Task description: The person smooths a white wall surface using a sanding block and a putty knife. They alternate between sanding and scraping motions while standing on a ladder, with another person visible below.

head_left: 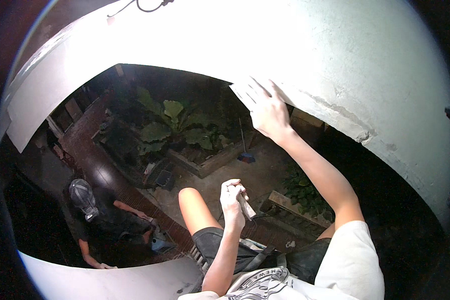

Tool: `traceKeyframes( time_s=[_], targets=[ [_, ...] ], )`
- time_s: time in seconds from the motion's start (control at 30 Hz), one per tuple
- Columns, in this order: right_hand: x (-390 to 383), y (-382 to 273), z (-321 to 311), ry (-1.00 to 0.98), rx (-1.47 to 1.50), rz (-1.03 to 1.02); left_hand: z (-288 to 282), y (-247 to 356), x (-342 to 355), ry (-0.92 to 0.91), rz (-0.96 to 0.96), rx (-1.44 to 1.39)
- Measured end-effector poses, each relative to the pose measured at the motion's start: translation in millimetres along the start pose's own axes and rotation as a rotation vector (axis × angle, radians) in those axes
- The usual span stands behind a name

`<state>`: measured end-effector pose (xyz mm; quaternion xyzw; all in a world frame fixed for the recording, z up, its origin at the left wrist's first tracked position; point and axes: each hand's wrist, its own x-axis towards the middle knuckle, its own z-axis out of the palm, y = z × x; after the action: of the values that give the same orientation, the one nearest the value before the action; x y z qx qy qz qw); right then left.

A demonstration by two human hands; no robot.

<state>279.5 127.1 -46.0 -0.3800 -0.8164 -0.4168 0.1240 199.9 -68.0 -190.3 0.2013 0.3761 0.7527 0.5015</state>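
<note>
My right hand [272, 115] is raised to the lower edge of a white plastered arch [185, 40]. Its fingers stretch over a pale, flat, straight-edged piece [241, 96] pressed against that edge; I cannot make out its kind. Lower down, in front of my body, my left hand [231, 202] is closed round a flat, plaster-smeared tool [247, 208] that looks like a scraper. Its far end points down to the right, and the fingers hide the rest. To the right of my right hand, the arch edge has a rough, chipped patch [365, 135].
Below on the left, another person in a cap [82, 195] bends beside a blue container [161, 245]. Leafy plants [172, 117] grow in a bordered bed, with a blue-headed broom [246, 157] nearby. A curved white surface [150, 280] runs along the lower left. A dark cable [150, 7] hangs at the top.
</note>
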Motion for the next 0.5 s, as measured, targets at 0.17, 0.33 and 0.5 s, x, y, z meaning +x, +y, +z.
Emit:
traceKeyframes(
  time_s=[0.17, 0.33, 0.5],
  targets=[
    [-74.5, 45.4, -27.6, -0.111, 0.061, 0.182, -5.1, 0.2, 5.8, -0.005, -0.055, 0.005],
    [-162.8, 50.0, -70.7, 0.144, 0.056, 0.481, -1.7, 15.9, 2.1, -0.113, -0.113, -0.038],
    [-210.0, -30.9, -137.7, 0.136, 0.966, 0.969, 9.8, 54.3, -21.7, -0.324, -0.232, 0.117]
  ],
)
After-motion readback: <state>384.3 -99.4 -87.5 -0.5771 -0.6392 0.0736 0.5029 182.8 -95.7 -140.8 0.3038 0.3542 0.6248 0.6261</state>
